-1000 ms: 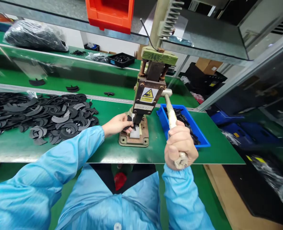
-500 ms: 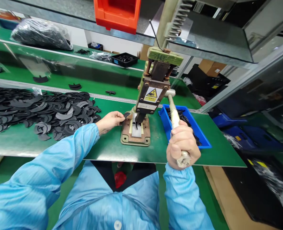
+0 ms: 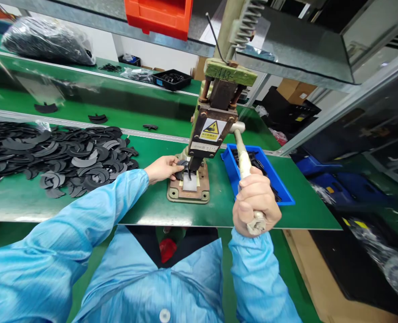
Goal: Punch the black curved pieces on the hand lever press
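Note:
My left hand (image 3: 165, 169) pinches a black curved plastic piece (image 3: 181, 169) at the left side of the hand press (image 3: 209, 130), close under its ram. The press base (image 3: 188, 194) stands on the green bench, with a pale metal plate (image 3: 190, 183) on top of it. A thin dark part lies under the ram; its exact shape is hard to make out. My right hand (image 3: 256, 202) is wrapped round the end of the press lever (image 3: 242, 154), whose far end meets the press body.
A heap of black curved pieces (image 3: 84, 157) covers the bench at the left. Right of the press stands a blue tray (image 3: 282, 190) of black parts. Behind are a black tray (image 3: 172, 80) and a plastic bag (image 3: 47, 40). An orange bin (image 3: 158, 20) sits overhead.
My left hand has moved right with the curved piece, from beside the press to over its base near the ram. My right hand stays on the lever. The view has shifted slightly.

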`<state>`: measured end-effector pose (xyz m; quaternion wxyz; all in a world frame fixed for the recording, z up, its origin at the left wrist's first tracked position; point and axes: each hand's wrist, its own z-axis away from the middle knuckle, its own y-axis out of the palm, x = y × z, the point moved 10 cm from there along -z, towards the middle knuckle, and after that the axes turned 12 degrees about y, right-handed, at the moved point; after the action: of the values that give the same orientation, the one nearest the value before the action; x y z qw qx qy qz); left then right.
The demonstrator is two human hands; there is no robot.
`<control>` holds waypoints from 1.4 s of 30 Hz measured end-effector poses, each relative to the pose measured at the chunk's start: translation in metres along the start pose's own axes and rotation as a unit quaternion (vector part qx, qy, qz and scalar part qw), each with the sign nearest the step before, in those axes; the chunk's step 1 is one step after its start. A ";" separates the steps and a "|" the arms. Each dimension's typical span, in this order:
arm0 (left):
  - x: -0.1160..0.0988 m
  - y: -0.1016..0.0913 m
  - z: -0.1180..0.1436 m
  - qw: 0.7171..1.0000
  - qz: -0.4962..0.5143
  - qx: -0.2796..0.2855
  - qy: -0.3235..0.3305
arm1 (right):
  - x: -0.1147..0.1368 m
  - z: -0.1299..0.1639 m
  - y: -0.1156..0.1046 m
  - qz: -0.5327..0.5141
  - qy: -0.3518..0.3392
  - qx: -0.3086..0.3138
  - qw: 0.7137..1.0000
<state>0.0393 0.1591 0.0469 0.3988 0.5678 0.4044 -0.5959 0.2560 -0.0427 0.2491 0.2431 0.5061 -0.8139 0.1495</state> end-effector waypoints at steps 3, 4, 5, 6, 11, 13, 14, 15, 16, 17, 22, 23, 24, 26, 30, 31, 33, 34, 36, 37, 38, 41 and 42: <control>-0.001 0.000 -0.004 0.999 -0.023 0.020 0.014 | 0.000 0.000 -0.001 0.000 0.005 -0.002 1.000; -0.001 0.001 -0.005 0.999 -0.026 0.027 0.014 | 0.000 0.000 -0.001 -0.001 0.007 -0.003 1.000; 0.000 0.002 -0.006 0.999 -0.027 0.034 0.012 | 0.000 0.000 -0.002 0.000 0.009 -0.002 1.000; 0.002 0.002 -0.007 0.999 -0.025 0.039 0.006 | -0.001 0.000 -0.002 0.001 0.011 -0.002 1.000; 0.008 0.004 -0.013 0.997 -0.018 0.054 -0.043 | 0.000 -0.001 -0.001 -0.003 -0.007 -0.007 1.000; 0.009 0.004 -0.014 0.996 -0.015 0.057 -0.064 | 0.001 -0.002 -0.001 -0.016 -0.021 -0.009 1.000; 0.011 0.004 -0.014 0.995 -0.009 0.061 -0.078 | 0.001 -0.002 -0.001 -0.021 -0.026 -0.011 0.999; 0.013 0.004 -0.014 0.993 0.000 0.066 -0.095 | 0.001 -0.002 -0.001 -0.022 -0.030 -0.011 0.999; 0.015 0.006 -0.013 0.991 0.010 0.073 -0.115 | 0.000 -0.001 -0.001 -0.021 -0.032 -0.011 0.999; 0.018 0.007 -0.011 0.987 0.021 0.080 -0.135 | 0.000 0.000 -0.001 -0.018 -0.033 -0.012 0.999; 0.022 0.010 -0.004 0.984 0.042 0.066 -0.162 | 0.006 -0.007 0.001 -0.011 -0.017 -0.012 1.000; 0.021 0.010 -0.003 0.985 0.040 0.057 -0.157 | 0.009 -0.015 0.002 -0.014 -0.014 -0.012 1.000; 0.020 0.011 -0.001 0.986 0.040 0.051 -0.151 | 0.014 -0.027 0.002 -0.022 -0.014 -0.016 1.000; 0.015 0.011 0.004 0.990 0.043 0.039 -0.131 | 0.022 -0.058 0.002 -0.048 -0.019 -0.021 0.998; -0.008 0.003 0.027 0.995 0.066 0.021 -0.069 | 0.019 -0.109 0.008 -0.057 -0.012 0.009 0.998; -0.015 0.001 0.035 0.996 0.074 0.023 -0.053 | 0.012 -0.109 0.007 -0.042 -0.003 0.003 0.999; -0.033 -0.002 0.056 0.995 0.091 0.037 -0.023 | -0.012 -0.089 0.006 -0.007 0.045 -0.017 0.999; -0.042 -0.003 0.067 0.994 0.098 0.044 -0.010 | -0.030 -0.069 0.008 0.019 0.095 -0.021 0.995; -0.058 -0.002 0.086 0.993 0.106 0.057 0.010 | -0.071 -0.012 0.035 0.005 0.247 0.077 0.966; -0.065 0.000 0.095 0.992 0.107 0.063 0.016 | -0.087 0.022 0.051 -0.021 0.325 0.127 0.937; -0.071 0.002 0.102 0.992 0.107 0.067 0.022 | -0.091 0.052 0.066 -0.030 0.354 0.171 0.919; -0.081 0.013 0.117 0.991 0.098 0.084 0.028 | -0.088 0.109 0.096 -0.054 0.387 0.211 0.896; -0.083 0.018 0.120 0.991 0.093 0.089 0.029 | -0.085 0.117 0.101 -0.057 0.392 0.201 0.896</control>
<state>0.0163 0.0421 0.1326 0.3884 0.6533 0.3061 -0.5732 0.1682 0.0088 0.1046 0.4435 0.4904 -0.5748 0.4820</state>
